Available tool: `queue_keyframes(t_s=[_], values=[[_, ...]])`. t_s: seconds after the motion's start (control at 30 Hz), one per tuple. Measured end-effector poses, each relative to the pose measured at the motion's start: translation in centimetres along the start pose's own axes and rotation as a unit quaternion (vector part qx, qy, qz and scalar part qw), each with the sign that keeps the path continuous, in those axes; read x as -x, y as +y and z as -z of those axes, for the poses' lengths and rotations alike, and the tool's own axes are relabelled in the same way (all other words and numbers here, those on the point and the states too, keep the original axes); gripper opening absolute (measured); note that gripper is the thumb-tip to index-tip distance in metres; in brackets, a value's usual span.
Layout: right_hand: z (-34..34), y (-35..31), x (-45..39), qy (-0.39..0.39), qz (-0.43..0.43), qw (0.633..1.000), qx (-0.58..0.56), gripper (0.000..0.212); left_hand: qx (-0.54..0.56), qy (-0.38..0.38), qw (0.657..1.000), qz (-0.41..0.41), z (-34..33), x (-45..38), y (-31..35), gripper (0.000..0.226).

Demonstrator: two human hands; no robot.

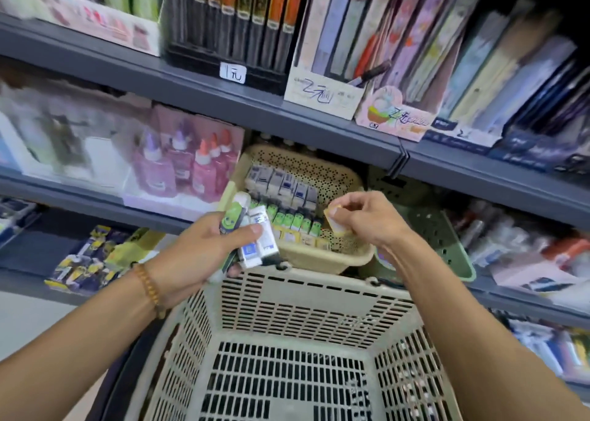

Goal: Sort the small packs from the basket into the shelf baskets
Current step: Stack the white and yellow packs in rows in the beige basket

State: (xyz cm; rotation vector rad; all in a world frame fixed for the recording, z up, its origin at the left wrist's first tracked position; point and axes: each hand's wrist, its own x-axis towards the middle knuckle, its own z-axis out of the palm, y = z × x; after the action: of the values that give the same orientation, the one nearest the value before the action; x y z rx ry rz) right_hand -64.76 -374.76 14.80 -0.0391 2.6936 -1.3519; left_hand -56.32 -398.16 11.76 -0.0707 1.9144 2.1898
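We look down into a cream plastic carrying basket (pixel 287 356), its walls and floor a rigid slotted grid, with no packs visible in it. Just beyond its far rim a beige shelf basket (pixel 335 178) with small round perforations juts off the shelf edge; it holds neat rows of small boxy packs, white and blue at the back, green-faced ones in the middle, yellow ones at the front. A green perforated basket (pixel 447 238) lies just beside it to the right, partly hidden by our right forearm.

Our left hand (pixel 198 248), with a beaded bracelet (pixel 150 289) on the wrist, has its fingers and thumb curled round a bundle of small packs (pixel 255 238): glossy white ones with blue print and a rounded green-faced one. Our right hand (pixel 360 219) pinches a small yellow pack (pixel 333 221) between thumb and fingertips, above the yellow row at the front of the beige basket.

Around us, dark grey metal shelves (pixel 191 85) carry pink glue bottles (pixel 191 165), boxed pens (pixel 242 21) with handwritten price tags, and blurred stationery.
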Motion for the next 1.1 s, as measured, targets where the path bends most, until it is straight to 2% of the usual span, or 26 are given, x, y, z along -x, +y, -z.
queue_keyframes(t_s=[0.13,0.3,0.5,0.57,0.63,0.7,0.77,0.83,0.93,1.0,1.1], values=[[0.4,1.2,-1.6,-0.042,-0.038,0.996,0.065,0.003,-0.002,0.005,1.000,0.001,-0.1,-0.7,0.4,0.021],[0.1,0.9,-2.4,-0.072,-0.024,0.983,0.169,0.012,0.007,-0.007,1.000,0.008,-0.1,-1.3,0.5,0.022],[-0.9,0.5,-2.6,-0.132,-0.076,0.963,0.222,0.016,0.012,-0.016,1.000,0.003,-0.1,-1.7,0.7,0.025],[-1.2,0.1,-2.3,-0.146,-0.069,0.949,0.270,0.021,0.006,-0.013,1.000,0.001,0.0,-1.9,0.7,0.029],[-1.4,-0.4,-1.8,-0.107,-0.011,0.942,0.317,0.021,-0.001,-0.016,1.000,0.002,0.0,-2.2,0.8,0.032],[-1.7,-1.2,-0.8,-0.066,0.059,0.962,0.258,0.022,0.000,-0.020,1.000,0.009,0.0,-2.5,0.9,0.030],[-1.9,-2.1,0.6,-0.100,0.097,0.987,0.082,0.029,0.003,-0.031,0.999,0.017,-0.1,-2.8,1.2,0.025],[-2.0,-2.9,1.9,-0.153,0.138,0.979,-0.013,0.050,0.003,-0.039,0.999,0.020,-0.3,-3.1,1.5,0.022],[-2.8,-3.5,3.0,-0.184,0.194,0.963,0.005,0.080,-0.008,-0.050,0.999,0.019,-0.5,-3.3,1.7,0.028],[-3.6,-3.9,3.2,-0.172,0.211,0.962,0.036,0.078,-0.009,-0.066,0.998,0.018,-0.7,-3.4,1.7,0.023],[-4.4,-4.0,3.2,-0.142,0.249,0.955,0.078,0.061,-0.002,-0.082,0.996,0.025,-0.9,-3.5,1.6,0.026]])
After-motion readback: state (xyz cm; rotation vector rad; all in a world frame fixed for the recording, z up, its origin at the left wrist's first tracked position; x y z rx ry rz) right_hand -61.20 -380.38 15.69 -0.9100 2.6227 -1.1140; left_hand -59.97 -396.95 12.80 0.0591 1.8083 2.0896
